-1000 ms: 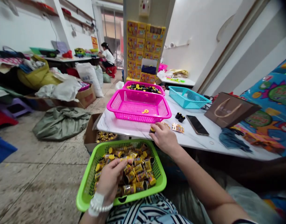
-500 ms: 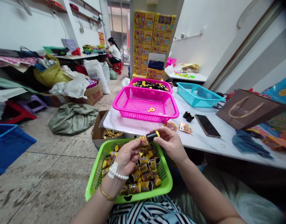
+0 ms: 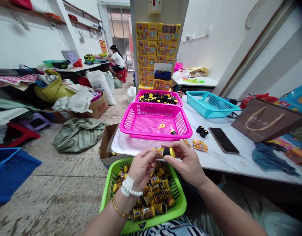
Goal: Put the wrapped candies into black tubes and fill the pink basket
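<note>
Both my hands meet above the green basket [image 3: 178, 207] on my lap. My left hand [image 3: 141, 167] pinches the yellow-wrapped end of a small cylinder toy [image 3: 163, 152]. My right hand [image 3: 187, 163] grips its black end with the yellow cap. The green basket holds several more small yellow-and-black wrapped cylinders [image 3: 151, 196]. Just beyond my hands a pink basket [image 3: 154, 121] sits on the white table [image 3: 215, 157], with a yellow ring piece and one small black piece inside.
A second pink basket [image 3: 159, 96] of black-and-yellow parts stands behind the first, a teal basket [image 3: 210, 104] to the right. Two black caps [image 3: 202, 131], a phone [image 3: 224, 140], wrappers [image 3: 199, 145], a brown paper bag [image 3: 264, 119] and a blue cloth lie on the table. A cardboard box sits below.
My left hand rose out of the green basket and my right hand came off the table edge; they now meet and hold one toy together. A small black piece now lies in the near pink basket.
</note>
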`<state>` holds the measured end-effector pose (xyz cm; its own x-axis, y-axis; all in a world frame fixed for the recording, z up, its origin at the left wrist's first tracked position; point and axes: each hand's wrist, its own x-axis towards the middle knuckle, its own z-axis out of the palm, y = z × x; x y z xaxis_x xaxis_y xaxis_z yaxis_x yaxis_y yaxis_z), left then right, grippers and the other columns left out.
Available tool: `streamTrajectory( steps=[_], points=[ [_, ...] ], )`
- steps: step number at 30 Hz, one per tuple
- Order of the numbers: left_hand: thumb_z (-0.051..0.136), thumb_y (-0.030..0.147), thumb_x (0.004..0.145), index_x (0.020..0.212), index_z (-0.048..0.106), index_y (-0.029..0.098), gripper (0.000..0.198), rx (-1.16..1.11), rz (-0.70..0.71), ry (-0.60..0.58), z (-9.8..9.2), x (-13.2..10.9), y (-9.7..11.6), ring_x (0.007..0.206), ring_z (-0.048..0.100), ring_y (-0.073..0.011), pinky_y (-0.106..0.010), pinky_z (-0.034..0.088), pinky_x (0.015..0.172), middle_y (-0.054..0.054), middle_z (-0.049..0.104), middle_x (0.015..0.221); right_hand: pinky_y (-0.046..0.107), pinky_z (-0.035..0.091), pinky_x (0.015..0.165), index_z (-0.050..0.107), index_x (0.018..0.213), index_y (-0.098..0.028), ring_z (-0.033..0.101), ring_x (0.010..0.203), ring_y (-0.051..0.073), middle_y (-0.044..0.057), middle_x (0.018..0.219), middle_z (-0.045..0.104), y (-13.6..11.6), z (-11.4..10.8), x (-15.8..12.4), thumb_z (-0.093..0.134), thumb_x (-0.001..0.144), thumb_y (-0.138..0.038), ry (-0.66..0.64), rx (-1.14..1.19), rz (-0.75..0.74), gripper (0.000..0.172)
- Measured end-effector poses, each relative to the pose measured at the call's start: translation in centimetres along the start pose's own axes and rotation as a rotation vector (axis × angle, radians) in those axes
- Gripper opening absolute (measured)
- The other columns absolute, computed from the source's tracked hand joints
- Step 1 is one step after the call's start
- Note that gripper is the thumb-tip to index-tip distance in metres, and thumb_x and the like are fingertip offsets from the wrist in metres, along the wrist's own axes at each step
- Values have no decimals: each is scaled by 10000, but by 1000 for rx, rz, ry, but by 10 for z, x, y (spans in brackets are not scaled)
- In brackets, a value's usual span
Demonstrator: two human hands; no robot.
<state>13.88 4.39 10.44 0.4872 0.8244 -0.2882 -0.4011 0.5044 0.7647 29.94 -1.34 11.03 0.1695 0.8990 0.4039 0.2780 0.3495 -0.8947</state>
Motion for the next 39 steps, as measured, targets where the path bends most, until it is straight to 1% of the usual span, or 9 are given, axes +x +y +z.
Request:
streamTrajectory(
  steps=[6,10,13,16,20,26,31,33,39],
  points=[
    [834,356,681,1007,699,156,405,108,56,79,-14,-6,0,571,508,-61,-142,322,443,-5,595,740,345,582,813,615,1010,-231,668,897,196,57,954,672,16,12,-14,791,762,-327,141,28,-29,318],
    [818,358,707,1081,681,160,445,239,-48,-93,-35,-8,-7,557,516,-80,-176,377,456,-15,619,751,295,574,699,667,1056,-243,636,887,186,65,1028,618,24,20,-23,783,766,-316,9,-49,12,321],
    [820,333,704,978,701,141,355,268,-98,-43,-53,-8,-21,502,469,-59,-183,372,472,1,613,681,268,568,647,680,1151,-259,641,858,166,72,1079,604,37,23,-29,705,830,-283,-143,-95,53,323],
    [847,290,661,960,722,142,356,266,-129,1,-64,-9,-37,543,520,-75,-202,416,524,-22,665,749,314,583,775,683,1179,-274,660,914,179,65,1045,648,52,24,-36,683,851,-260,-249,-146,-3,329],
    [861,275,636,954,735,151,364,267,-131,-13,-71,-9,-52,584,564,-98,-219,456,569,-26,680,769,345,589,839,691,1169,-285,679,954,193,65,1038,698,68,24,-41,692,853,-251,-309,-178,-109,318],
    [758,417,760,1020,684,152,379,240,-200,9,-77,-12,-56,533,541,-103,-220,411,515,-26,649,706,369,600,840,705,1155,-269,698,945,204,71,1010,743,81,31,-48,680,855,-180,-290,-180,-212,314],
    [719,287,807,1007,722,177,228,715,144,43,-74,-17,-57,863,615,-178,-266,455,786,-63,705,959,328,602,725,751,1044,-252,703,809,183,58,916,740,84,46,-62,785,775,-271,-106,-52,50,271],
    [714,289,810,993,726,181,212,758,190,52,-75,-18,-59,903,614,-191,-269,447,818,-60,703,962,298,584,664,759,1012,-247,684,755,164,42,863,723,82,50,-66,792,768,-288,-74,32,194,250],
    [741,437,776,1078,652,169,414,265,-105,36,-87,-16,-75,483,510,-90,-200,392,476,-14,660,681,287,572,694,738,995,-229,664,784,155,47,926,688,88,53,-73,801,751,-255,-112,76,266,253]
  ],
)
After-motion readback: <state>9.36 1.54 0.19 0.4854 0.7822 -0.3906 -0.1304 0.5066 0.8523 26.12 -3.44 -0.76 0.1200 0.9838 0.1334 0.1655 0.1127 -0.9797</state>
